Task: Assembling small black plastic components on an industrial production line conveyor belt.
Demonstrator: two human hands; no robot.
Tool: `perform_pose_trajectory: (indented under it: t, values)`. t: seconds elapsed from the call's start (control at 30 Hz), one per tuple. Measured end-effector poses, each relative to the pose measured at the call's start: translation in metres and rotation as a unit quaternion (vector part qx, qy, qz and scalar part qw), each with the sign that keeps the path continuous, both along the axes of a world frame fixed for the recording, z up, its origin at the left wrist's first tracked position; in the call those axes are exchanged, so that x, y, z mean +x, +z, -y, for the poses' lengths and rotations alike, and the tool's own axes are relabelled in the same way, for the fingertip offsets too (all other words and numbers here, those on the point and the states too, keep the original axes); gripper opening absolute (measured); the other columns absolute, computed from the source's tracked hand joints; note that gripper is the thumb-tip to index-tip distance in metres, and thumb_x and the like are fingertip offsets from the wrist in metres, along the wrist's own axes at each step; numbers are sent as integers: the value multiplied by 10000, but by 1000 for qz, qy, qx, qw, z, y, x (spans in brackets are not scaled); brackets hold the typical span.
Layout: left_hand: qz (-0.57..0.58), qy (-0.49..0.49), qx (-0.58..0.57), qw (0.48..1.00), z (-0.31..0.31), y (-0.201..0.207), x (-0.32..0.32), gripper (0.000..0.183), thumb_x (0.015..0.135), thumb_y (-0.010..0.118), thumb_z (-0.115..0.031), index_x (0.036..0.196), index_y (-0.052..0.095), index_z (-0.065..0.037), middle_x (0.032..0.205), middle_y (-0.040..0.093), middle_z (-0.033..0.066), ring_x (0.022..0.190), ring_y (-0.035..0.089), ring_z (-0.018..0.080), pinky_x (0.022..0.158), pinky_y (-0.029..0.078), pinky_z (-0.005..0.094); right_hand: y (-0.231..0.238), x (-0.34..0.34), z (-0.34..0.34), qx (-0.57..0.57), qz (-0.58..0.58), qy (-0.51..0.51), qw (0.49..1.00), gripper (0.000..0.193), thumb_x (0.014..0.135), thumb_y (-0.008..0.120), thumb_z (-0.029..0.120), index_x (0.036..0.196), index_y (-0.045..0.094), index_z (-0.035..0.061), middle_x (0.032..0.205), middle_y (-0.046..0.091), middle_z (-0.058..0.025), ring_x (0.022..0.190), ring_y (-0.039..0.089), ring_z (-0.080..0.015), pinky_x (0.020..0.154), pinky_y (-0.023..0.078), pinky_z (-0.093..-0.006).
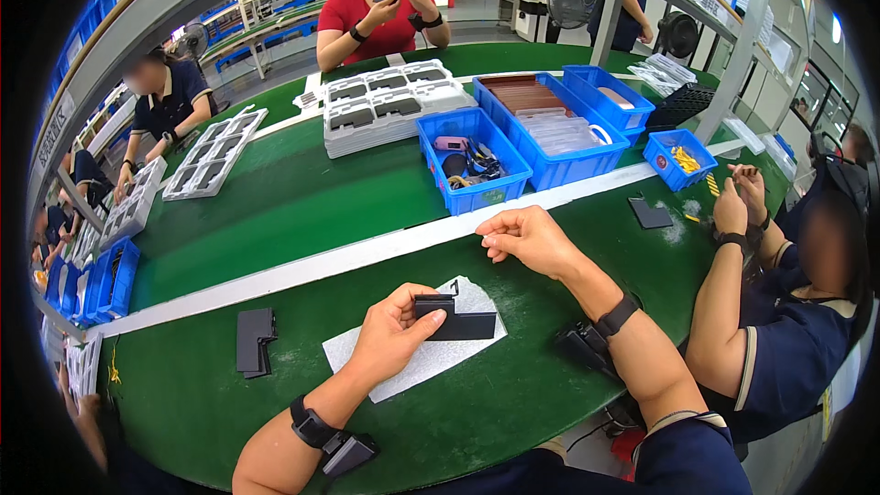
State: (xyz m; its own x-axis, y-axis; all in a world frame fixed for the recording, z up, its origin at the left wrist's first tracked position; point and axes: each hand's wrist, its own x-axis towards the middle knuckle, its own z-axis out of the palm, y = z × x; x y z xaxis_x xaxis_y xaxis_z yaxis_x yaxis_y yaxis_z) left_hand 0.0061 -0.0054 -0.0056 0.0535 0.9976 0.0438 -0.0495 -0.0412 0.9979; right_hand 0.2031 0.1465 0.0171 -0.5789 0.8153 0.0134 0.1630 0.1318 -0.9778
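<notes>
Fingers (401,298) of the left hand (390,339) hold a flat, black, step-edged piece (469,325), lower centre; the right hand (530,238), mid-frame, curls narrowly, contents unclear.

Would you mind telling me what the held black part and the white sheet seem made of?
Held black part: probably matte plastic, given its even, dull surface and crisp edges. White sheet: perhaps foam or paper, pale with faint mottling.

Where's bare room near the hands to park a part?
Bare: green tabletop between the dark stepped piece and white sheet; wider, the green surface between the white strip and tray stack. Crowded: beyond the strip at right, blue bins; on the sheet, left hand with black part.
</notes>
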Motion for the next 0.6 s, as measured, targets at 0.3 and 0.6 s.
perform_pose_trajectory:
  t: [0.3,0.6]
  values:
    - [16,-6,5,1000,-1,-1,0,197,856,614,-59,1033,540,-16,939,608,19,837,572,59,767,474,216,-1,1,-3,8,12,-19,1000,91,819,600,-17,891,632,-64,774,637,-80,684,622,-125,612,535,-245]
    - [31,-14,1,999,-1,-2,0,186,860,611,-63,1025,534,-25,937,600,12,848,567,58,772,468,219,-9,3,-8,98,19,-55,994,55,815,620,12,841,640,-32,758,636,-55,695,600,-94,637,509,-231]
